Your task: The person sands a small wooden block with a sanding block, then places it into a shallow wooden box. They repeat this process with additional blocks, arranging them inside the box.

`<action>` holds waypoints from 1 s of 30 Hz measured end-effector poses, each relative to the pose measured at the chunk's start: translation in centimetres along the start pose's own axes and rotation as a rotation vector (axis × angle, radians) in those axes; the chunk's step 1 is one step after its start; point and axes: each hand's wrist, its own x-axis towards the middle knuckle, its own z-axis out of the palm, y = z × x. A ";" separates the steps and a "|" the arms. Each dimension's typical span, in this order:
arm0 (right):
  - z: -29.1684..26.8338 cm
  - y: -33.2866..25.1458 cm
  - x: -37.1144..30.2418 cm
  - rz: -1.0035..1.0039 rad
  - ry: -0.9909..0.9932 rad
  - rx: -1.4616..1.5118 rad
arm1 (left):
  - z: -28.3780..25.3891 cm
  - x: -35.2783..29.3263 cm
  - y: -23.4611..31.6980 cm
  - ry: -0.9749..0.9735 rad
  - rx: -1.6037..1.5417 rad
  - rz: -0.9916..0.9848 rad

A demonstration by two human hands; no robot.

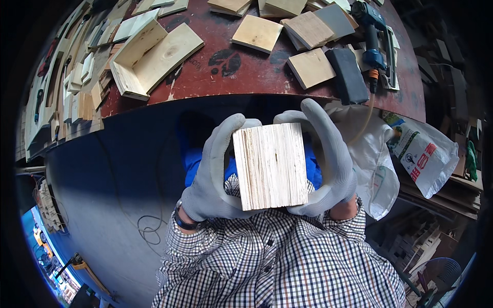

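Observation:
A squarish stack of thin plywood pieces [270, 167] is held up in front of my checked shirt, its layered edges facing up. My left hand [210, 172], in a pale grey work glove, grips the stack's left side, fingers curled over the far edge and thumb at the near edge. On the opposite side my right hand [331, 159], gloved the same way, is wrapped around the right edge. Parts of the fingers are hidden behind the wood. Between them the two hands clasp the stack off the table.
Beyond the hands stands a red table [205, 72] bearing an L-shaped plywood piece [154, 59], several square plywood boards [311, 68], a dark grey block [347, 76] and a blue-black nail gun [374, 41] with a hose. White sacks [370, 159] hang below its right side.

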 end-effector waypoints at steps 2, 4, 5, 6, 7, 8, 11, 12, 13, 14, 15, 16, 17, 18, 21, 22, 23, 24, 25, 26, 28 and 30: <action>0.0 -0.1 0.0 0.006 0.000 0.047 | 0.3 -0.1 -0.3 0.027 0.008 0.039; 0.0 0.0 -0.2 0.008 0.004 0.086 | 0.8 -0.1 -0.7 0.054 -0.014 0.067; 0.1 0.0 -0.3 0.009 0.008 0.101 | 1.1 -0.1 -0.8 0.068 -0.040 0.074; 0.1 -0.1 -0.4 0.007 0.007 0.122 | 1.2 -0.2 -0.9 0.084 -0.062 0.078; 0.2 0.0 -0.4 0.006 0.008 0.143 | 1.2 -0.2 -0.9 0.083 -0.017 0.095; 0.3 0.1 -0.5 0.007 0.013 0.161 | 1.1 -0.2 -1.0 0.082 0.028 0.112; 0.5 0.1 -0.5 0.005 0.019 0.216 | 1.1 -0.2 -0.7 0.100 0.098 0.123; 0.5 0.2 -0.5 0.005 0.020 0.238 | 1.2 -0.1 -0.7 0.107 0.109 0.125; 0.5 0.4 -0.6 0.009 0.028 0.257 | 1.1 0.0 -0.5 0.086 0.101 0.099; 0.5 0.4 -0.7 0.009 0.035 0.270 | 0.9 0.0 -0.2 0.064 0.093 0.074; 0.6 0.3 -0.7 0.013 0.036 0.290 | 0.9 -0.2 -0.1 0.068 0.082 0.069; 0.6 0.3 -0.7 0.008 0.033 0.282 | 0.9 -0.2 0.0 0.071 0.071 0.066; 0.6 0.3 -0.7 0.004 0.029 0.272 | 1.3 -0.4 -0.4 0.096 0.054 0.084; 0.7 0.7 -0.6 -0.041 0.029 0.267 | 1.3 -0.5 -0.3 0.096 0.066 0.095; 0.5 0.5 -0.2 -0.148 0.017 0.064 | 1.1 -0.3 -0.4 0.097 0.107 0.140; 0.5 0.3 0.0 -0.158 0.017 0.018 | 1.1 -0.2 -0.4 0.098 0.103 0.155; 0.5 0.1 0.1 -0.166 0.019 -0.029 | 1.1 -0.2 -0.5 0.097 0.098 0.169; 0.6 -0.2 0.0 -0.154 0.027 -0.025 | 1.2 0.0 -0.4 0.097 0.075 0.177; 0.6 -0.2 0.0 -0.155 0.027 -0.030 | 1.2 0.0 -0.4 0.104 0.073 0.193; 0.6 -0.1 0.0 -0.156 0.027 -0.032 | 1.3 0.0 -0.4 0.112 0.074 0.208; 0.4 -0.1 0.3 -0.178 0.007 -0.074 | 1.3 0.1 -0.4 0.125 0.114 0.244; 0.1 -0.4 0.7 -0.184 -0.015 -0.138 | 0.9 0.6 0.4 0.104 0.154 0.245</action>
